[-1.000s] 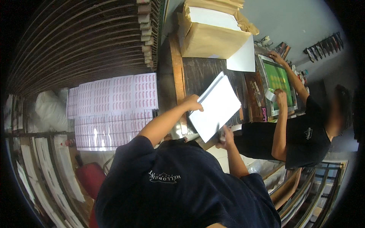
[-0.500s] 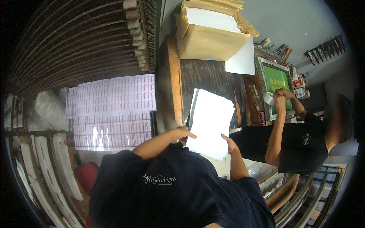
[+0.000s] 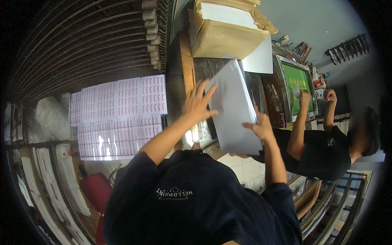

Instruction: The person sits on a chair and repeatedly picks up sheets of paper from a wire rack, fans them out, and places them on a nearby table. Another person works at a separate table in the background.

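A stack of white paper sheets [image 3: 233, 112] is tilted up in front of me, its sheet edges showing along the right side. My right hand [image 3: 261, 126] grips that right edge, thumb across the front face. Beside the left edge, my left hand [image 3: 199, 103] is open with the fingers spread; its fingertips are close to the paper, and I cannot tell whether they touch it. Behind the stack is a dark wooden table [image 3: 206, 67]. On its far end sits an opened brown paper wrapper [image 3: 228, 38] with a pile of white sheets [image 3: 228, 14] in it.
Printed sheets with pink rows [image 3: 120, 116] lie on a rack at left, below stacked drying racks [image 3: 94, 45]. At right a co-worker [image 3: 322, 157] stands by a green printing screen [image 3: 298, 83]. A red chair [image 3: 96, 190] is at lower left. A loose white sheet [image 3: 260, 57] lies by the wrapper.
The stack has tilted up and its edges now face right. My left hand has let go and spread its fingers. The co-worker's hands have moved apart.
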{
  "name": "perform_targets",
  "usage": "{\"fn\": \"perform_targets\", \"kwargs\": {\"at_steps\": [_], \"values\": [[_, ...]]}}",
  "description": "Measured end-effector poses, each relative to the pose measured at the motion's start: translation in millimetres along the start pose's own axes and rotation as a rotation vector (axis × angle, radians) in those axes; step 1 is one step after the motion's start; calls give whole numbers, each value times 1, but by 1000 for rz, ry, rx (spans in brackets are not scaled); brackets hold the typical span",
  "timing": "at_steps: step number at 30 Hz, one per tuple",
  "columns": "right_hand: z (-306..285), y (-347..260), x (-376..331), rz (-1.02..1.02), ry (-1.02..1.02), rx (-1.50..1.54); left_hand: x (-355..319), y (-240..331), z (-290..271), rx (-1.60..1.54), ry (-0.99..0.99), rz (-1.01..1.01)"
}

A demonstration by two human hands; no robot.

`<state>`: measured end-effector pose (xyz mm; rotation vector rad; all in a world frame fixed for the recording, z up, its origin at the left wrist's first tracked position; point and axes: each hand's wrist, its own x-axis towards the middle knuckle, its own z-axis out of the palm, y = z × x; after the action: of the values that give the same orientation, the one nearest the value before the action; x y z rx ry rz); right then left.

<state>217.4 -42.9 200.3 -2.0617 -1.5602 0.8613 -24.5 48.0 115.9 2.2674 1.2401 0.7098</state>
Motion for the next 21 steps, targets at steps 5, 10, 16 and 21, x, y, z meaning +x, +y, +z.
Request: {"fn": "perform_targets", "kwargs": {"at_steps": [5, 10, 16, 21], "values": [[-9, -17, 21, -62, -79, -444, 53, 8, -32, 302, 70, 418], [28, 14, 20, -188, 63, -672, 64, -4, -2, 464, -156, 556], [18, 28, 26, -166, 184, -637, 65, -1, -9, 446, -83, 453], [30, 36, 20, -186, 229, -720, 67, -3, -5, 448, -161, 464]]}}
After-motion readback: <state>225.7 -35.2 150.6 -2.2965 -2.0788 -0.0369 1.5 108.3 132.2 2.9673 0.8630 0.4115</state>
